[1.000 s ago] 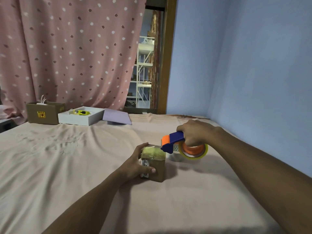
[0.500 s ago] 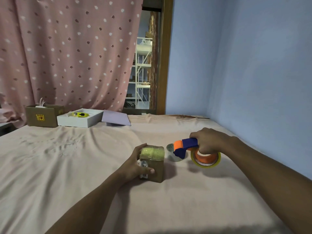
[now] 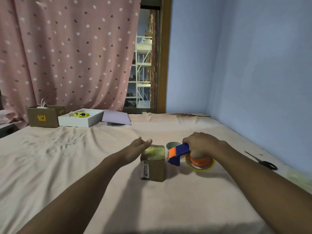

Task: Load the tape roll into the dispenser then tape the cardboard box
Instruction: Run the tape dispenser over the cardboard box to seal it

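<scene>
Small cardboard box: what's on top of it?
Clear tape covers the top of the small cardboard box. The left hand hovers open at its far-left edge; contact can't be judged. Contents hidden.

Bed w/ wrinkled pink sheet (image 3: 67,166) carries everything. Centre: small cardboard box (image 3: 153,168), top taped, label on left side. Just right of it: tape dispenser (image 3: 184,153), blue/orange, w/ tape roll (image 3: 200,163) resting on sheet. Far right, near wall: scissors (image 3: 263,162). Back left row: open brown box (image 3: 43,116), white tray (image 3: 79,121) w/ yellow item inside, lilac lid (image 3: 116,117) propped beside tray.
</scene>
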